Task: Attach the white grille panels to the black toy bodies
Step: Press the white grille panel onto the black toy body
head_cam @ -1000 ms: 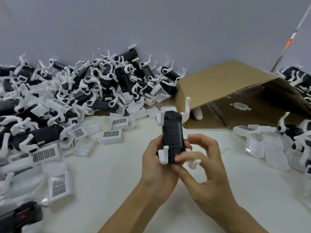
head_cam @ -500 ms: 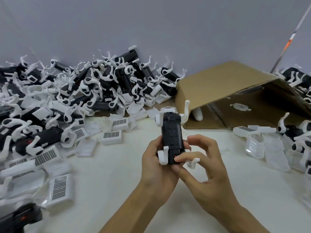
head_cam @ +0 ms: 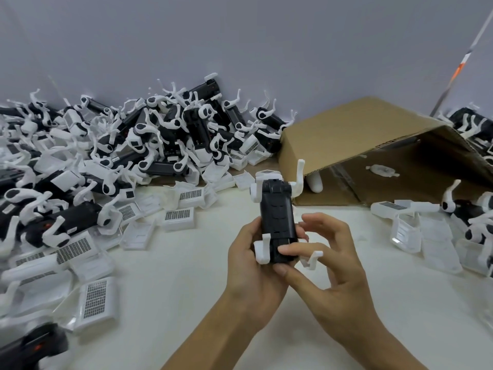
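**Toy body held over the table, no panel on it yet**

While the left hand wraps its curled fingers round the lower left side of the black body, the right hand meets it from the other side, thumb pressed on the near end of the dark face and the other fingers bent loosely behind. The body stands nearly upright between the two hands, its white legs sticking out at the corners.

The landmark here is the cardboard box, lying on its side. The held body sits just in front of the box's left corner. The big heap of bodies is piled left of the box against the wall, and loose grille panels lie scattered left of the box, nearer the person. More panels rest on the table in front of the box's open mouth, to the right.

No panel shows in either hand, so the step looks like readying the body. To do it well, I judge the left hand should keep the body steady with the open face up, clear of the legs, while the right hand fetches a nearby panel, lines up its edges squarely, and presses evenly until it seats, not forcing one corner first.
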`<action>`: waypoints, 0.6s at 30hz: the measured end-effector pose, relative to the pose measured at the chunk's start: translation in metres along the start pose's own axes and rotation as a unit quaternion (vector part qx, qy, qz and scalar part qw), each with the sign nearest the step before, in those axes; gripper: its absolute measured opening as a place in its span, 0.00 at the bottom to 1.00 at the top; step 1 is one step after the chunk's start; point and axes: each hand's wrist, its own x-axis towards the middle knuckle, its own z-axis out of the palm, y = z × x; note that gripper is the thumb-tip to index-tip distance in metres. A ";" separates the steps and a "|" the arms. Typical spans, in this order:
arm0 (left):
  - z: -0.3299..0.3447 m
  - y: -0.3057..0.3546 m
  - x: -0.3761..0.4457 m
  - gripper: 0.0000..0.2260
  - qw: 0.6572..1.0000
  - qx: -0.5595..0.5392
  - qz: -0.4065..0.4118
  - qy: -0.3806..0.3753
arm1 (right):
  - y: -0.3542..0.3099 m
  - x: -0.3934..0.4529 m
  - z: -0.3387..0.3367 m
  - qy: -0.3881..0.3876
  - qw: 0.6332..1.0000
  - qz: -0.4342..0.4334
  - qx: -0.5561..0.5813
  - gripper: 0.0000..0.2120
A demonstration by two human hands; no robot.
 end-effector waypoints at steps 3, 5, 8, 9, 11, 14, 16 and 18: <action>0.001 0.001 0.000 0.20 1.000 0.007 0.008 -0.005 | -0.001 0.001 0.000 0.008 0.999 0.005 0.033 0.13; 0.000 0.002 0.000 0.19 1.000 0.020 0.015 -0.002 | -0.002 0.002 0.000 0.003 0.999 -0.001 0.032 0.10; 0.000 0.002 0.000 0.20 0.999 0.029 0.013 0.001 | -0.003 0.002 0.000 0.001 1.000 0.003 0.005 0.08; 0.000 0.002 0.000 0.20 0.999 0.032 0.014 -0.001 | -0.003 0.002 0.000 0.004 1.000 0.003 -0.005 0.07; 0.001 0.002 0.000 0.19 0.999 0.033 0.018 -0.003 | -0.003 0.002 0.000 0.011 1.000 0.006 -0.015 0.07; 0.000 0.001 0.000 0.20 1.000 0.022 0.016 -0.002 | -0.004 0.002 0.000 0.004 1.000 0.021 0.006 0.08; 0.001 0.001 0.000 0.21 1.000 0.009 0.008 0.000 | -0.003 0.002 0.000 -0.003 1.000 0.023 0.011 0.13; 0.001 0.001 0.000 0.21 1.000 0.005 0.008 0.001 | -0.002 0.002 -0.001 -0.009 1.000 0.026 0.014 0.16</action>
